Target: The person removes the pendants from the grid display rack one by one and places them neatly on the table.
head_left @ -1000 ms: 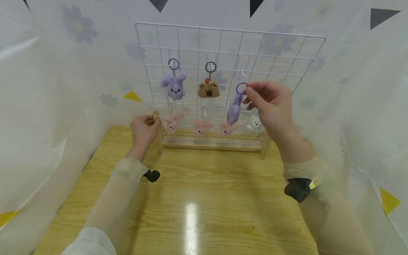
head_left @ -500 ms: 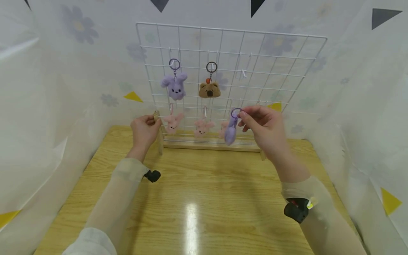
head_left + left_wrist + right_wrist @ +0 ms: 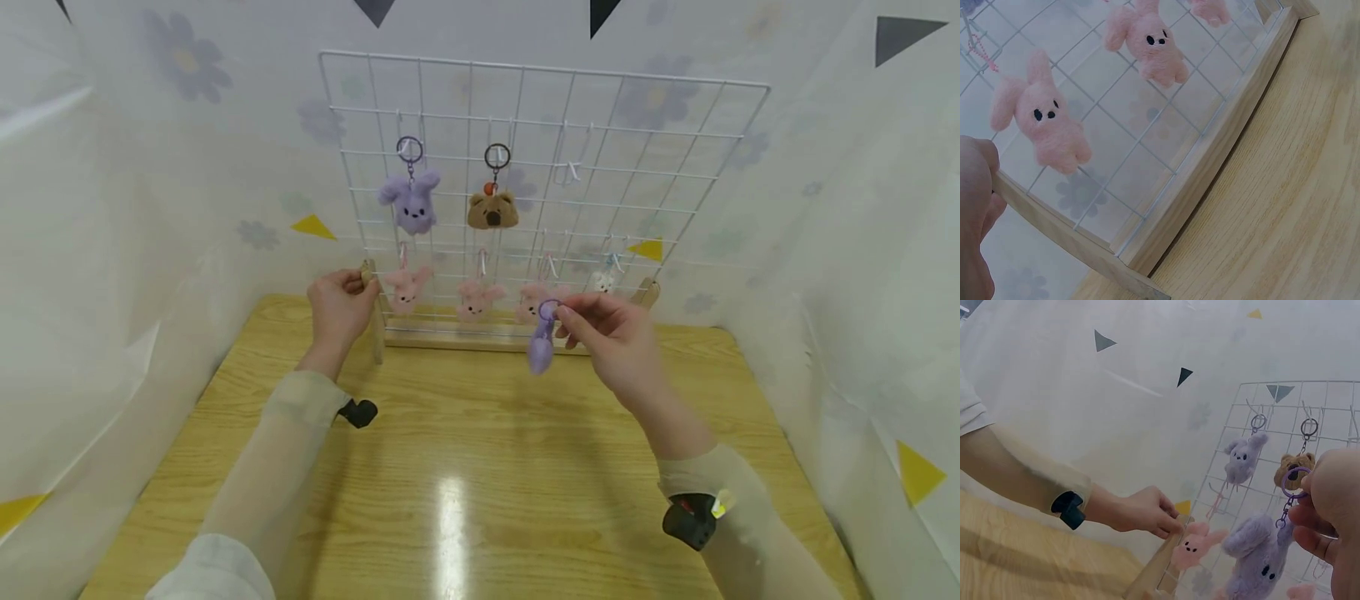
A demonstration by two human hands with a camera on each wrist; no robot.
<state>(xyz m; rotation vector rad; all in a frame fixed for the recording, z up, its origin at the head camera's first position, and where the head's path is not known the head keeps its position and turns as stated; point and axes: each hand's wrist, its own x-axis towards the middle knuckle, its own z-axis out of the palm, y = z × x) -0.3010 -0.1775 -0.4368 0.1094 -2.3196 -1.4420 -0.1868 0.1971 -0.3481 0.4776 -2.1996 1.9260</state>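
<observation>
My right hand [image 3: 618,346] pinches the purple ring of a plush bunny keychain [image 3: 541,350], which dangles in front of the rack's lower right part. In the right wrist view the same purple keychain [image 3: 1257,559] shows its eyes and long ears. My left hand [image 3: 342,308] grips the top of the wooden side post [image 3: 1054,219] of the white wire grid rack [image 3: 600,79]. On the upper row hang another purple bunny keychain [image 3: 411,204] and a brown bear keychain [image 3: 492,212]. An upper right hook [image 3: 572,172] carries nothing.
Along the lower row hang pink bunny plushies [image 3: 405,292] and a white plush [image 3: 603,282], partly hidden by my right hand. The rack stands at the back of a wooden table [image 3: 480,433]. Pale flowered sheeting [image 3: 127,208] encloses the back and sides.
My right hand has come down from beside the upper right hook, with the purple bunny keychain hanging from its fingers. The left hand stays on the post.
</observation>
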